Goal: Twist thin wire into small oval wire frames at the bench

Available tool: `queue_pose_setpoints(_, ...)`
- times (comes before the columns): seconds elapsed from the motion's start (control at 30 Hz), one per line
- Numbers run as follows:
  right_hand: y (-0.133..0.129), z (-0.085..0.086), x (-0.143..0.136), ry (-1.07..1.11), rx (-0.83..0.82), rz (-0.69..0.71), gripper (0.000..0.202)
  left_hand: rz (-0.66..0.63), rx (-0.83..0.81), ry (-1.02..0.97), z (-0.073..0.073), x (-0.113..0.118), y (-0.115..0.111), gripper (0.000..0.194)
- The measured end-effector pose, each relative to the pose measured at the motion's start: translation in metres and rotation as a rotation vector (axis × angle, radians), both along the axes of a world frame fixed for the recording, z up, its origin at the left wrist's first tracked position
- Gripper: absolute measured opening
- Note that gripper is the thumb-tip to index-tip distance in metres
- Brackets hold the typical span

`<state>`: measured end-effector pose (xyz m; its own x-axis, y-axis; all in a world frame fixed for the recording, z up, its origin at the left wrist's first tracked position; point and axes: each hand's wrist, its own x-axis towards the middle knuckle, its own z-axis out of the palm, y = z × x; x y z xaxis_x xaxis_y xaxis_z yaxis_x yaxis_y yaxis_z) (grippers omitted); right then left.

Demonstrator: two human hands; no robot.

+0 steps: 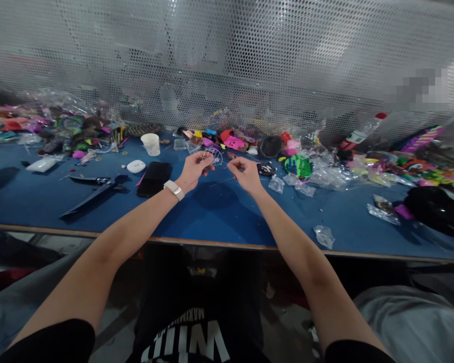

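Observation:
Above the blue table (227,227), my left hand (194,169) pinches a small round frame (214,156) that looks like thin silvery wire. To its right, my right hand (245,171) is closed in a pinch at the frame's right side. A fine line, like thread or wire, shows between the fingers, but what the right hand grips is too small to name. A black phone (155,179) lies beside my left wrist. Near my right hand lies a black item with white marks (266,169).
Left are a white cup (150,144), a white rounded case (135,166) and dark blade-like tools (94,194). Colourful soft pieces and plastic bags line the perforated metal panel (227,65). A green round piece (298,166), red-capped bottle (363,133) and black glossy object (437,209) lie right.

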<state>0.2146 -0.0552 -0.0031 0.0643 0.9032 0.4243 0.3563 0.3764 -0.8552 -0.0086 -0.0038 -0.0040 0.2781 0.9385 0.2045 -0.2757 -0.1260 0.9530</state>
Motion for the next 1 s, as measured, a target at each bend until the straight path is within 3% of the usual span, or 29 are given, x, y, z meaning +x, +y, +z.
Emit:
queue_pose_setpoints(0.17,-0.0028,0.0042,0.0015,0.002,0.031,-0.025,0.040,-0.005,0.031,0.033,0.0018,-0.0006,-0.0020,0.023)
queue_pose_setpoints(0.8,-0.0043,0.0049,0.0000,-0.068,0.047,-0.039,0.048,0.011,0.056,0.049,0.0035,0.0013,-0.0060,0.030)
queue_pose_setpoints(1.0,-0.0021,0.0019,0.0001,-0.058,0.053,-0.033,0.048,0.027,0.046,0.040,0.0059,0.0022,-0.0077,0.018)
